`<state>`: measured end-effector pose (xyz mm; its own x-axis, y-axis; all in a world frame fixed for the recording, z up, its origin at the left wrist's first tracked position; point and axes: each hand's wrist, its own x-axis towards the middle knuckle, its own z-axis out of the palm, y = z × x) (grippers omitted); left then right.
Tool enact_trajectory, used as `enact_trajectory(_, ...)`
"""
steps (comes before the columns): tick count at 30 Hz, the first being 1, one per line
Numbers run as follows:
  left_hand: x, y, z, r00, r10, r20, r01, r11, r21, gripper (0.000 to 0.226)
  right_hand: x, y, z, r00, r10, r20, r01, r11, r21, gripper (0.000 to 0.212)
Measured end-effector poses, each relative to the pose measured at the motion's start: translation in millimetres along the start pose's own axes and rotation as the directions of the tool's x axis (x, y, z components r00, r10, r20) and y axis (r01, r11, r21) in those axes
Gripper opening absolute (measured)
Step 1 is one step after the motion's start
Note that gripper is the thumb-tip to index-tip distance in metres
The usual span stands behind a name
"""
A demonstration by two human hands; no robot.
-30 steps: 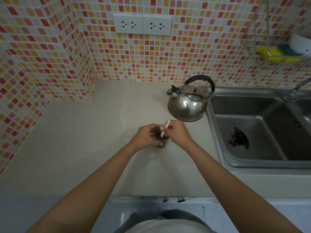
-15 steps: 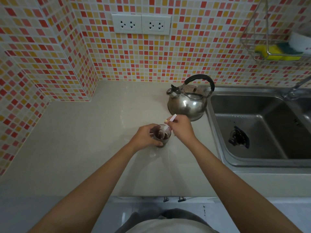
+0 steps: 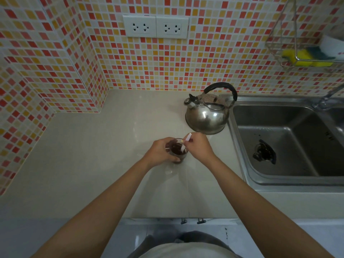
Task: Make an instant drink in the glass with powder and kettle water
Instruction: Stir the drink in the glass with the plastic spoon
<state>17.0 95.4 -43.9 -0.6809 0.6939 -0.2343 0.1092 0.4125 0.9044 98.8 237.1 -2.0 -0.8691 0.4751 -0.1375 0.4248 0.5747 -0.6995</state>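
A small glass point(image 3: 176, 152) of dark brown drink stands on the beige counter point(image 3: 93, 164), in front of the kettle. My left hand point(image 3: 158, 153) wraps around the glass from the left. My right hand point(image 3: 199, 148) pinches a thin white stirrer point(image 3: 186, 139) that dips into the drink, its upper end sticking out above my fingers. The steel kettle point(image 3: 207, 118) with a black handle sits behind the glass, spout pointing left, close to the sink edge.
A steel sink point(image 3: 290, 142) with a dark drain lies to the right, a tap at its far right. A wire rack point(image 3: 301, 58) holding a yellow sponge hangs on the tiled wall. Two wall sockets point(image 3: 155, 27) sit above the counter.
My right hand shifts around the glass rim with the stirrer, whose upper end swings between frames. My left hand and the glass stay in place.
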Motion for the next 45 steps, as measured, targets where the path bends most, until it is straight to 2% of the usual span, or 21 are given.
enact_trajectory(3, 0, 0, 0, 1.0, 0.001, -0.006, -0.001, 1.0, 0.025, 0.07, -2, -6, 5, 0.998, -0.047, 0.039, 0.045, 0.998, 0.044, 0.016)
enact_trajectory(7, 0, 0, 0, 1.0, 0.002, -0.007, -0.002, 1.0, 0.008, 0.072, -1, -2, 1, 0.998, -0.058, -0.033, 0.053, 0.99, -0.132, 0.017)
enact_trajectory(12, 0, -1, 0, 1.0, 0.013, -0.003, -0.013, 1.0, 0.014, 0.069, -1, -3, 6, 0.998, -0.038, 0.055, 0.034, 0.997, 0.073, 0.016)
enact_trajectory(16, 1, -1, 1, 1.0, 0.008, -0.007, -0.008, 1.0, 0.016, 0.07, 0, 2, -2, 0.998, -0.058, 0.007, 0.058, 0.996, -0.064, 0.015)
enact_trajectory(18, 1, -1, 1, 1.0, 0.01, -0.003, -0.01, 1.0, 0.005, 0.07, 0, 3, -1, 1.0, -0.02, 0.004, 0.021, 0.996, -0.084, 0.016)
enact_trajectory(21, 2, -3, 1, 1.0, 0.006, -0.001, -0.006, 1.0, 0.001, 0.069, 0, 0, 6, 0.995, 0.097, 0.005, -0.097, 0.987, 0.125, 0.017)
enact_trajectory(27, 3, -4, 1, 1.0, 0.018, -0.001, -0.018, 1.0, -0.011, 0.067, 5, 3, -5, 0.963, 0.268, 0.002, -0.239, 0.856, 0.458, 0.013)
enact_trajectory(30, 4, -6, 1, 1.0, 0.024, -0.007, -0.024, 1.0, -0.017, 0.067, 8, 5, -14, 0.948, 0.315, 0.047, -0.287, 0.782, 0.553, 0.015)
enact_trajectory(33, 4, -7, 1, 1.0, 0.012, -0.005, -0.012, 1.0, -0.01, 0.067, 7, 5, -21, 0.956, 0.29, 0.046, -0.264, 0.778, 0.57, 0.016)
enact_trajectory(36, 4, -7, 0, 1.0, 0.005, -0.002, -0.005, 1.0, -0.004, 0.066, 6, 3, -23, 0.981, 0.193, -0.005, -0.162, 0.836, 0.524, 0.014)
enact_trajectory(39, 4, -7, 1, 1.0, 0.01, -0.001, -0.01, 1.0, -0.001, 0.068, 3, 0, -16, 1.0, 0.01, 0.011, -0.014, 0.919, 0.394, 0.009)
enact_trajectory(42, 4, -5, 1, 1.0, 0.014, -0.004, -0.014, 1.0, 0.016, 0.068, 1, 1, -5, 0.99, -0.121, 0.075, 0.11, 0.984, 0.137, 0.011)
enact_trajectory(45, 3, -4, 1, 1.0, 0.017, 0.001, -0.017, 1.0, 0.018, 0.072, 4, 4, -3, 0.99, -0.127, 0.066, 0.131, 0.989, -0.067, 0.017)
